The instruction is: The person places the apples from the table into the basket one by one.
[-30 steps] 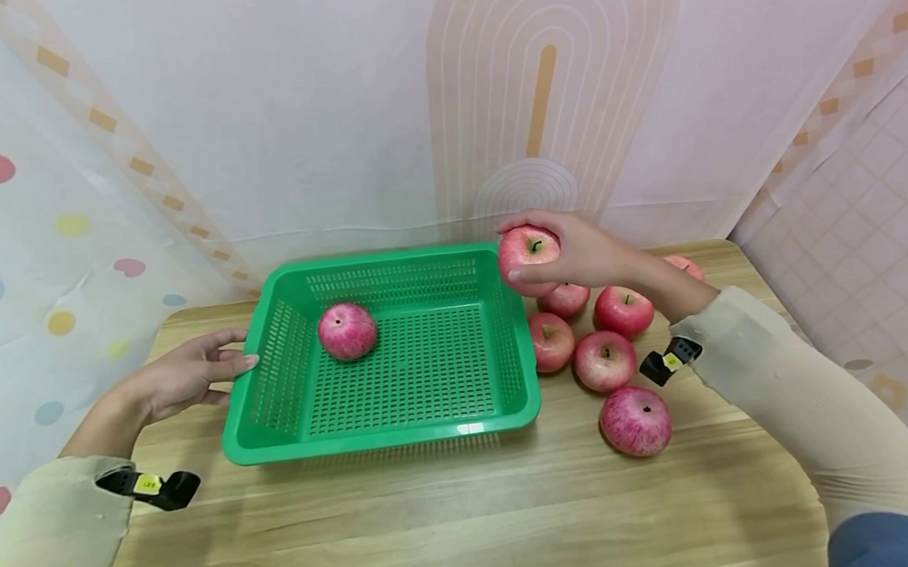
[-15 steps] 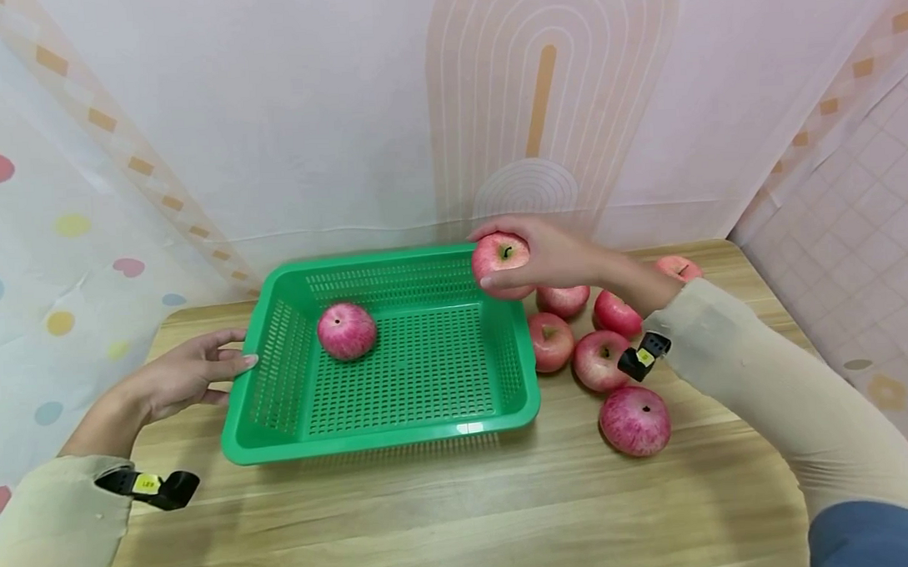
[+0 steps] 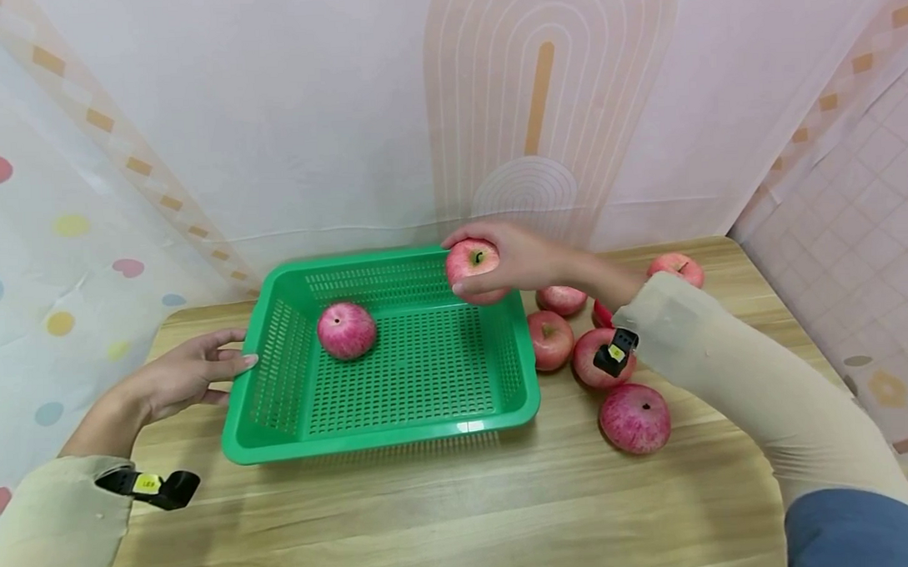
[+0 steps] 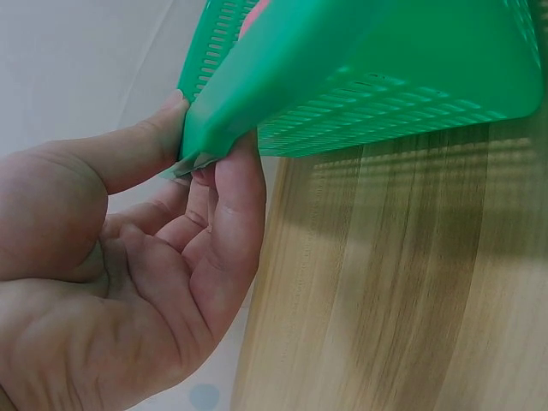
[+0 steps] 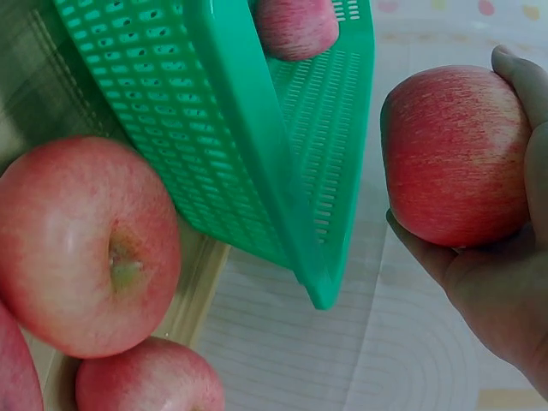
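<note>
Head view: my right grip [image 3: 519,253], curled round an apple [image 3: 468,260], has reached the basket's [image 3: 384,442] far-right corner; lowering looks feasible; left grip [image 3: 181,376] pinches rim [image 4: 257,94]

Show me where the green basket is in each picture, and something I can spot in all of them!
Head: the green basket is just left of the middle.
Left wrist: part of the green basket fills the top and upper right.
Right wrist: part of the green basket runs from the top left to the middle, left of the held apple.
Shared landmark: the wooden table, showing in every view.
</note>
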The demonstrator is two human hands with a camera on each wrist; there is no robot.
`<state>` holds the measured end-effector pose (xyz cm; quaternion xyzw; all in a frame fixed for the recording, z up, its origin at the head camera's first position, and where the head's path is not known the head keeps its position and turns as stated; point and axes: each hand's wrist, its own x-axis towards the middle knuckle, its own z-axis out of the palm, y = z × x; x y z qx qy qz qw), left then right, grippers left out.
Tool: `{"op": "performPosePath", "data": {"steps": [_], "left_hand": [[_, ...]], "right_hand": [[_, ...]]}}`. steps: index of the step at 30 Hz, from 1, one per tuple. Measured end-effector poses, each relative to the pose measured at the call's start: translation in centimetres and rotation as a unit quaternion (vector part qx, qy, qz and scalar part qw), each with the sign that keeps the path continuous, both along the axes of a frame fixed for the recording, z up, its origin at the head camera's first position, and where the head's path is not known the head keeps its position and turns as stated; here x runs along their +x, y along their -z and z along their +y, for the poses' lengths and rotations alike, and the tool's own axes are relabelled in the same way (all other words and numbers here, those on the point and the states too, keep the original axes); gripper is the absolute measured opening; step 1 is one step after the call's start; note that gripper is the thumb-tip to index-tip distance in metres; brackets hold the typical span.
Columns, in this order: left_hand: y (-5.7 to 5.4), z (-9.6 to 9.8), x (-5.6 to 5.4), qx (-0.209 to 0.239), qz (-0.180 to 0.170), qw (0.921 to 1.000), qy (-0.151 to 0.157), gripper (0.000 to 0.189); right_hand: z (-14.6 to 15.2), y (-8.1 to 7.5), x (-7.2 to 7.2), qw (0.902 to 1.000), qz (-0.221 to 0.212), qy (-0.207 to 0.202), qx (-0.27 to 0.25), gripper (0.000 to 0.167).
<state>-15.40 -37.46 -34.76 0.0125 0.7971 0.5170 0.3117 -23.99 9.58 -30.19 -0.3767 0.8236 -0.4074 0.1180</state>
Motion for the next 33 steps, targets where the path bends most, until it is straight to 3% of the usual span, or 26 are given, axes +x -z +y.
{"op": "performPosePath", "data": {"steps": [18,26,33], "left_hand": [[0.0,-0.2,0.1,0.007,-0.001,0.9999,0.009,0.061],[0.0,-0.3,0.1,0.011,-0.005,0.9999,0.010,0.055],[0.0,-0.2,0.2,0.004,-0.003,1.0000,0.008,0.063]], "right_hand": [[-3.2,0.6,-0.8,0.9997,0.013,-0.011,0.017,0.057],[-5.4,1.4,-0.8,0.9992,-0.017,-0.023,0.028,0.059],[-6.9,2.0,-0.9,0.9984,-0.037,-0.025,0.033,0.058]]}}
